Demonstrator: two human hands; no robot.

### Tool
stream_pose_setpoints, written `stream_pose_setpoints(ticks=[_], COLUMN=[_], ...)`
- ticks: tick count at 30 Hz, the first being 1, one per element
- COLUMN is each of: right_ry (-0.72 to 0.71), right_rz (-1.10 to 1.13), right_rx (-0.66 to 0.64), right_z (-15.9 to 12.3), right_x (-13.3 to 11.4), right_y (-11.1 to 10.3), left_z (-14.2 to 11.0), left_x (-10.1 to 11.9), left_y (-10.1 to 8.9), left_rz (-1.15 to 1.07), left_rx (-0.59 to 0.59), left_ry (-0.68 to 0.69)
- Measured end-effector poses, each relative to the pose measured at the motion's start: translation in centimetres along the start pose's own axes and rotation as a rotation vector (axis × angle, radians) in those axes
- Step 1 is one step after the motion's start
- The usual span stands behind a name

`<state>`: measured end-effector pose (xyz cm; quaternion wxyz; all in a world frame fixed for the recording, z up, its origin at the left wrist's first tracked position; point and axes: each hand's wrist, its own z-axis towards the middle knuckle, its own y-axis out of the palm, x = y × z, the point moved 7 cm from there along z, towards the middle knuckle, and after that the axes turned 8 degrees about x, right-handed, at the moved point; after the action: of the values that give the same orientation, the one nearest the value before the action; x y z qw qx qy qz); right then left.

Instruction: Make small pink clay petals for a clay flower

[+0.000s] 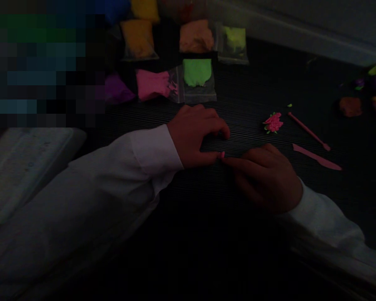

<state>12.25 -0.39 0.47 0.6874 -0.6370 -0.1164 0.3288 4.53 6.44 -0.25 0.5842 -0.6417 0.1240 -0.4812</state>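
Observation:
A small piece of pink clay point(222, 154) sits at the tip of my left thumb. My left hand point(197, 136) is open over the dark table, thumb stretched out and fingers curved apart from it. The straightened index finger of my right hand point(266, 177) meets the clay from the right; its other fingers are bent and partly in shadow. Beyond my right hand lies a pink clay flower point(273, 123) with green leaf tips. To its right are a thin pink modelling stick point(308, 130) and a pink plastic knife point(318, 157).
Bags of pink clay point(152, 85), green clay point(198, 73), orange clay point(138, 38), peach clay point(196, 36) and yellow clay point(235, 38) lie at the back. A brown lump point(350, 106) sits far right. A whitish box-like object point(28, 167) is at left.

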Motion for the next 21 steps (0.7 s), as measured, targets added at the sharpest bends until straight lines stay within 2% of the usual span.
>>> stream_pose_setpoints(ticks=[21], right_ry=[-0.011], right_rz=[-0.017], right_rx=[0.004], right_z=[0.16], right_x=[-0.17], right_y=[-0.04], left_z=[0.11], left_x=[-0.08], left_y=[-0.02], left_rz=[-0.028], left_rx=[0.001], left_ry=[-0.023])
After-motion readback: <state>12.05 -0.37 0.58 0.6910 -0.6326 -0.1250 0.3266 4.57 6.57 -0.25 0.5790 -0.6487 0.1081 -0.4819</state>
